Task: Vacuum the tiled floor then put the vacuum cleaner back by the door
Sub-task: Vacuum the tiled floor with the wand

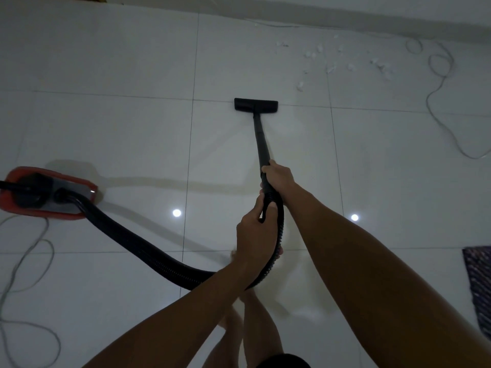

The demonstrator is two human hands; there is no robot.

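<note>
Vacuum cleaner body [45, 192]: red casing with black top, on the tiled floor [119, 128] at the left border; its left end is cut off by the frame; a grey power cord [29, 251] loops beside it and runs out of view at the lower left, blurred in places.
Hose [138, 245]: black, ribbed; leaves the body, sags to the floor, curves up to the hands; its lowest bend is partly hidden behind the left forearm.
Wand [261, 139]: black, straight, slanting away from the person; its upper end is covered by the right hand [279, 176], whose fingers are curled round it where wand meets hose; the left hand [256, 235] grips the hose just below, fingers wrapped, fingertips hidden on the far side.
Floor head [256, 104]: black, flat on the tile, lying along a grout line; whether it seals fully against the floor cannot be told.
Debris [345, 62]: small white scraps scattered beyond and to the right of the floor head, near the far wall [345, 14]; too small to identify.
Second cable [438, 83]: thin, grey, coiled near the wall at the right, trailing toward the right edge; it lies just beside the scraps.
Mat [478, 285]: dark, patterned, cut off by the right border.
Open floor: broad bare tile to the left of the wand and between floor head and wall; two bright ceiling-light reflections on the gloss.
Person's legs at the bottom centre, mostly hidden by the forearms.
</note>
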